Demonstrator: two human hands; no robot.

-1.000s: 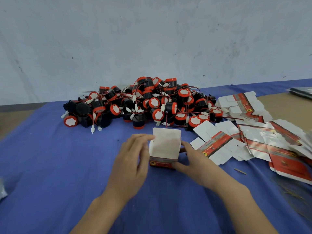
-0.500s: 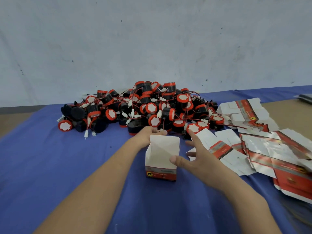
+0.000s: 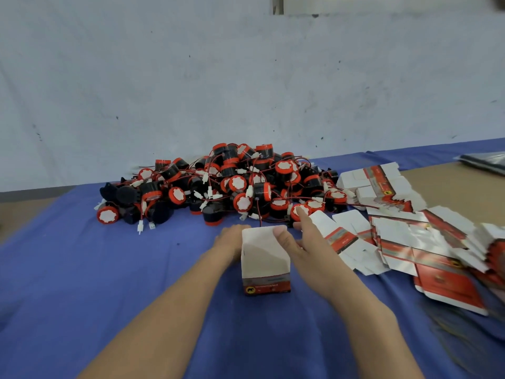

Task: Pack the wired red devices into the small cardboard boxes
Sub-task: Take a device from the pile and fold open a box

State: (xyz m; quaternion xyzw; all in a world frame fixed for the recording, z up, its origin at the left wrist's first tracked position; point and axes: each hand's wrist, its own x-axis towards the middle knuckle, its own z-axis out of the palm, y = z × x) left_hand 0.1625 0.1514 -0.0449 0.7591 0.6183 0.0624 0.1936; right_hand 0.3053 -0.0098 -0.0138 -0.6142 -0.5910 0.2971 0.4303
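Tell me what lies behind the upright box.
The pile of wired red devices lies behind the box; one wire runs down toward it. The box covers part of the left hand.

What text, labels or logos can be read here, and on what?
None legible.
Print line on the red band of the upright cardboard box, beside a yellow-and-black emblem: too blurred.
Print on the flat cartons: too small.
White stickers on the red devices: no text discernible.

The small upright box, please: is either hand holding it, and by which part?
The box is steadied, not lifted: left hand against its left wall, right hand with thumb on the top right rim.
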